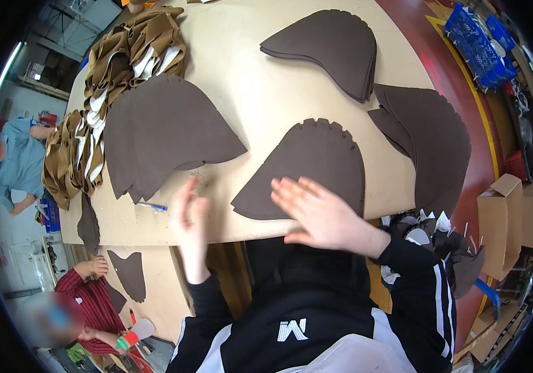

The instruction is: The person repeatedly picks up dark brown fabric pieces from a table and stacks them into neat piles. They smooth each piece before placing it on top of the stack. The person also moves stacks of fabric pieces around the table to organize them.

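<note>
My right hand (319,210) lies with outstretched fingers on a dark brown leather-like piece (325,161), which has a curved, notched far edge. Slightly blurred and empty, my left hand (190,217) is over the table's near edge with its fingers apart. Beyond it, at the left, is a larger dark brown piece (164,130), with a blue pen (151,206) beside its lower edge. A stack of similar brown pieces (332,46) rests at the far right of the table. More brown pieces (437,140) overlap at the right edge.
Crumpled brown-and-white pieces (123,56) are heaped at the table's (229,37) far left. People in a blue shirt (18,149) and a striped red top (92,304) are at the left. A blue crate (481,50) and cardboard box (499,227) stand at the right.
</note>
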A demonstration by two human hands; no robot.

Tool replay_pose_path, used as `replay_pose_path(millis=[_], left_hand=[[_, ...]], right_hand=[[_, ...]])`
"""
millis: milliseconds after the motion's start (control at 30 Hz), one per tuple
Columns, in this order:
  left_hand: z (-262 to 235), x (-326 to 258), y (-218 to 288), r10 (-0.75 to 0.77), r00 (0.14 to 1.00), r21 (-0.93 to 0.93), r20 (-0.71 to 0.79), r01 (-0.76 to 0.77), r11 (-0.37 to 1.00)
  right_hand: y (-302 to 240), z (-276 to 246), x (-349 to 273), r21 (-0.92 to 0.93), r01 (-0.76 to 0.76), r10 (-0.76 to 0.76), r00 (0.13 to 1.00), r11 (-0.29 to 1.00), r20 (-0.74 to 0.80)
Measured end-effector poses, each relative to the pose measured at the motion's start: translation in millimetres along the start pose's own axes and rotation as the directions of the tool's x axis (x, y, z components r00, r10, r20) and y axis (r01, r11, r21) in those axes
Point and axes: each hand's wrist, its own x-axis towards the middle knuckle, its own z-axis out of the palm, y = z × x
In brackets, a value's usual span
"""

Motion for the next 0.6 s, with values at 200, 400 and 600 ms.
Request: replay_pose_path(millis=[200, 400, 600], left_hand=[[58, -24, 9, -0.055, 0.985, 0.021, 0.165, 0.052, 0.998], [54, -20, 29, -0.197, 0.967, -0.031, 0.159, 0.205, 0.978], [60, -27, 21, -0.149, 0.988, -0.178, 0.037, 0.153, 0.972]], right_hand=[[-9, -5, -16, 0.318, 0.173, -0.201, 0.978, 0.932, 0.057], [20, -33, -16, -0.136, -0.335, 0.324, 0.941, 0.932, -0.102], [-15, -11, -26, 0.017, -0.002, 0.001, 0.999, 1.0, 0.037]])
